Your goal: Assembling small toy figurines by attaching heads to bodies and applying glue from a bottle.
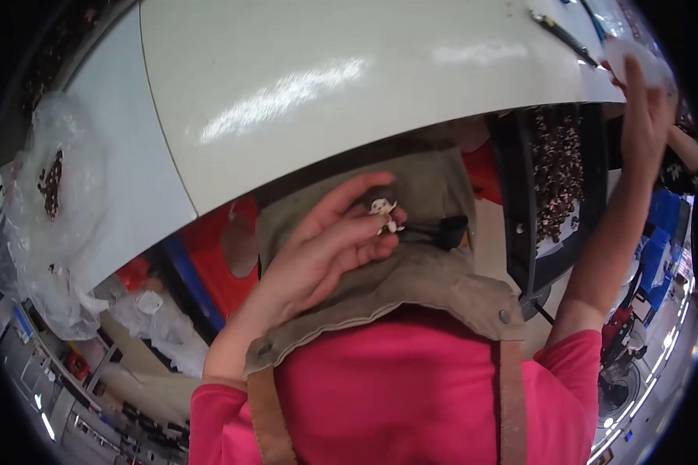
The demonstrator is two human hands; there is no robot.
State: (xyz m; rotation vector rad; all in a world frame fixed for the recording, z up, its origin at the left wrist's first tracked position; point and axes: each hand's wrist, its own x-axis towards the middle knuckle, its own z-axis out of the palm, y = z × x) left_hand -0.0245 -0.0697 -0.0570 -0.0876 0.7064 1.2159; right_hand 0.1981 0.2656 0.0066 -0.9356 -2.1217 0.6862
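Observation:
My left hand (326, 240), in front of the apron, pinches a small toy figurine (381, 208) between thumb and fingers. The figurine has brown hair, a pale face and a pale body. My right arm stretches out to the far right. At the table's right end, my right hand (648, 108) has its fingers on a whitish piece (637, 63), which looks soft or translucent; its kind cannot be made out. Just left of that hand, a slim dark tool with a yellowish end (564, 37) lies on the table.
The pale table (302, 70) curves ahead of me. A black tray (522, 209) of many small brown-and-white pieces sits below its right side. A clear plastic bag (77, 155) with brown pieces lies at the left. A black cup-shaped thing (451, 231) rests against my apron (434, 271).

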